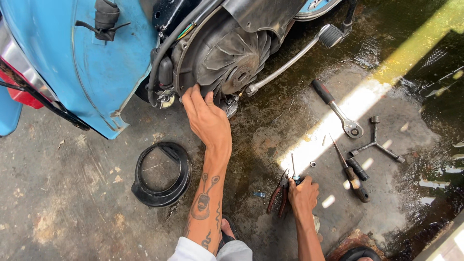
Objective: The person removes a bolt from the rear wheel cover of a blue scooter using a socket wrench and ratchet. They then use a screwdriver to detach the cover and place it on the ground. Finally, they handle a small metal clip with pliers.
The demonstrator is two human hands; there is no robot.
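A sky-blue scooter body panel point(82, 63) is showing at far left, beside a dark grey finned fan point(232, 53). A black ring cover point(162, 174) is lying on stained grey concrete floor point(63, 208). Red-handled pliers point(277, 195) are sitting near right; black tattoos are marking the left forearm point(208, 203).

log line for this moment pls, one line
left hand: on engine fan rim | right hand: gripping small screwdriver on floor | pliers beside it | round black cover off, on floor
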